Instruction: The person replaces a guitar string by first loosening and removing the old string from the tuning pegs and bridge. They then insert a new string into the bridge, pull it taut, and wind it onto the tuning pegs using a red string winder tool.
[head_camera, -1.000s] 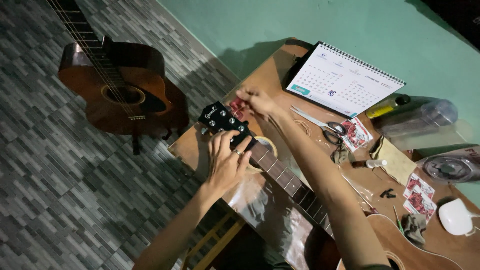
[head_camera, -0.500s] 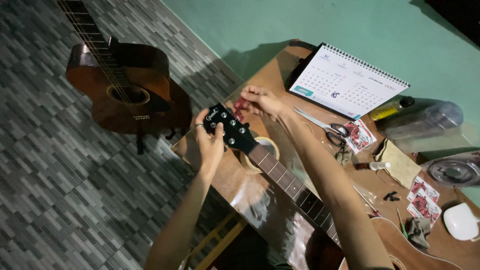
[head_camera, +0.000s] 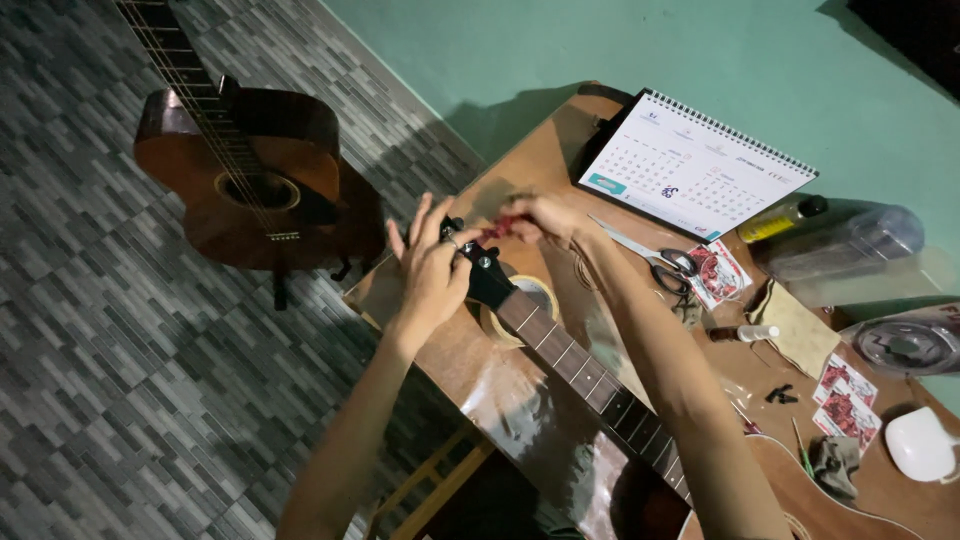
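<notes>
A guitar lies across the brown table (head_camera: 470, 360), its dark neck (head_camera: 580, 370) running toward me and its black headstock (head_camera: 487, 276) at the table's left end. My left hand (head_camera: 432, 270) covers the headstock's near side, thumb and forefinger pinched at a tuning peg, the other fingers spread upward. My right hand (head_camera: 540, 218) is closed on a small red tool (head_camera: 503, 228) held against the far side of the headstock. A roll of tape (head_camera: 530, 296) sits under the neck.
A second brown acoustic guitar (head_camera: 250, 180) stands on the tiled floor at left. On the table lie a desk calendar (head_camera: 695, 165), scissors (head_camera: 655, 255), red string packets (head_camera: 712, 270), a clear plastic box (head_camera: 845, 240), a small bottle (head_camera: 745, 332) and a white mouse (head_camera: 918, 443).
My left hand slid from the neck up onto the headstock and now pinches at a peg. My right hand came down with the red tool to the headstock's far side.
</notes>
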